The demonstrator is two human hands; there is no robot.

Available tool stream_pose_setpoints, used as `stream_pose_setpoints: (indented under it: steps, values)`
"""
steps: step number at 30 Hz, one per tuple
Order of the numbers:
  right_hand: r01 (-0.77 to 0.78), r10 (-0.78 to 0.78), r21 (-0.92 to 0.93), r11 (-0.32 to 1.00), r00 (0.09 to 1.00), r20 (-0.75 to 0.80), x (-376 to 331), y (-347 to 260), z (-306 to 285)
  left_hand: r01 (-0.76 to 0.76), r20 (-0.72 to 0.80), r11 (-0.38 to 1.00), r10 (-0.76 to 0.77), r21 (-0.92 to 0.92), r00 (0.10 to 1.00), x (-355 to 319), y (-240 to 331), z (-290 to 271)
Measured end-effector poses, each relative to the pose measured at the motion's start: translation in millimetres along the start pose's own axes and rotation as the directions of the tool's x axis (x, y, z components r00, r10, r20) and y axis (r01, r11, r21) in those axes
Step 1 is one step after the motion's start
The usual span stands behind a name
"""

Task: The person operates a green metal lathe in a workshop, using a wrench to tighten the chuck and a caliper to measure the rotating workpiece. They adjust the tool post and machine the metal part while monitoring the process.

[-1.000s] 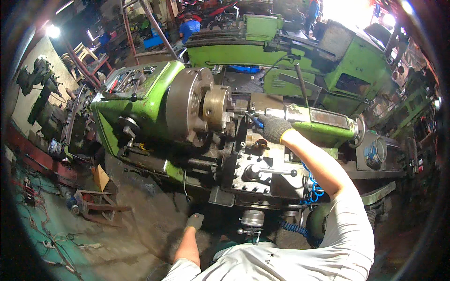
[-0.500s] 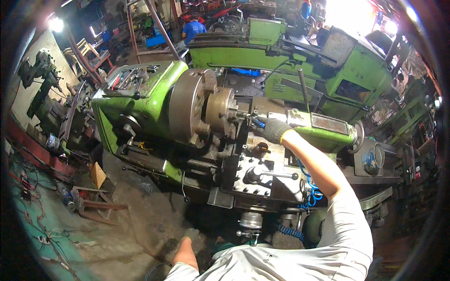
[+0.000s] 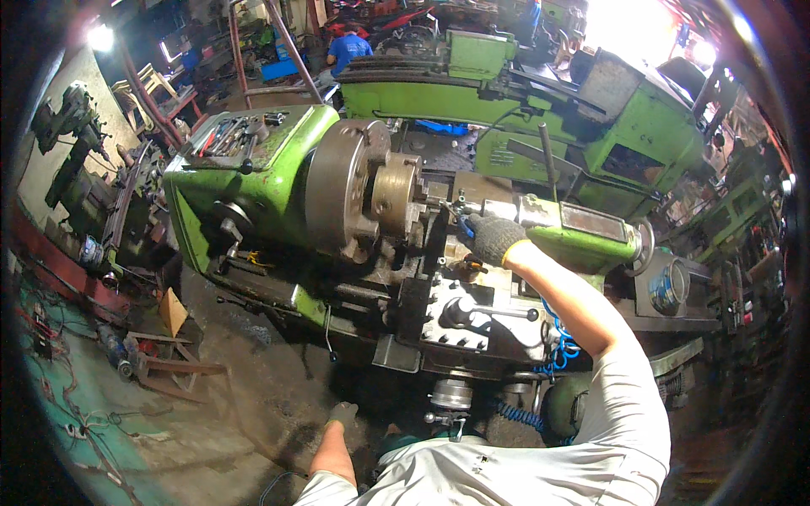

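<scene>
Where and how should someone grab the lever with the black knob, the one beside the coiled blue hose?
Probably by the round black knob at its free end, from above on the person's side: the lever sticks out rightward from its hub, and the blue hose crowds its right.

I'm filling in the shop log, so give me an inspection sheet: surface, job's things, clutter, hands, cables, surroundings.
Surface: green lathe, scuffed paint.
Job's things: blue tool, near the metal ring at the chuck.
Clutter: hand tools on the lathe's left top.
Hands: right hand gloved, around the blue tool; left hand gloved, hanging low, fingers unclear.
Cables: coiled blue hose hanging low; cords on the floor at left.
Surroundings: another green machine and a person in blue behind.
</scene>
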State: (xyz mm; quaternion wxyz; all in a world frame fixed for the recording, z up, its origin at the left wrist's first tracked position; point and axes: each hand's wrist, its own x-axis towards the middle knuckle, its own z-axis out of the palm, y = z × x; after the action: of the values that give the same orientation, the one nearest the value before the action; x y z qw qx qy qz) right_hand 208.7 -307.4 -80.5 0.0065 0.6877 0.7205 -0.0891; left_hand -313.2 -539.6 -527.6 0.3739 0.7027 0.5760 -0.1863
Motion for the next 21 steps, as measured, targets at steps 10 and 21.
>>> stream_pose_setpoints:
  steps: [10, 21]
  values:
    - [-0.017, 0.019, 0.039, 0.999, 0.998, -0.064, -7.2, -9.1, -5.1, 0.017, -0.054, 0.990, -0.025, -0.137, 0.998, -11.5, -13.8, 13.7]
    - [-0.049, 0.049, 0.014, 0.999, 0.998, -0.047, -7.0, -8.7, -2.1, 0.111, 0.024, 0.982, -0.109, -0.155, 0.994, -40.4, 27.2, -14.5]
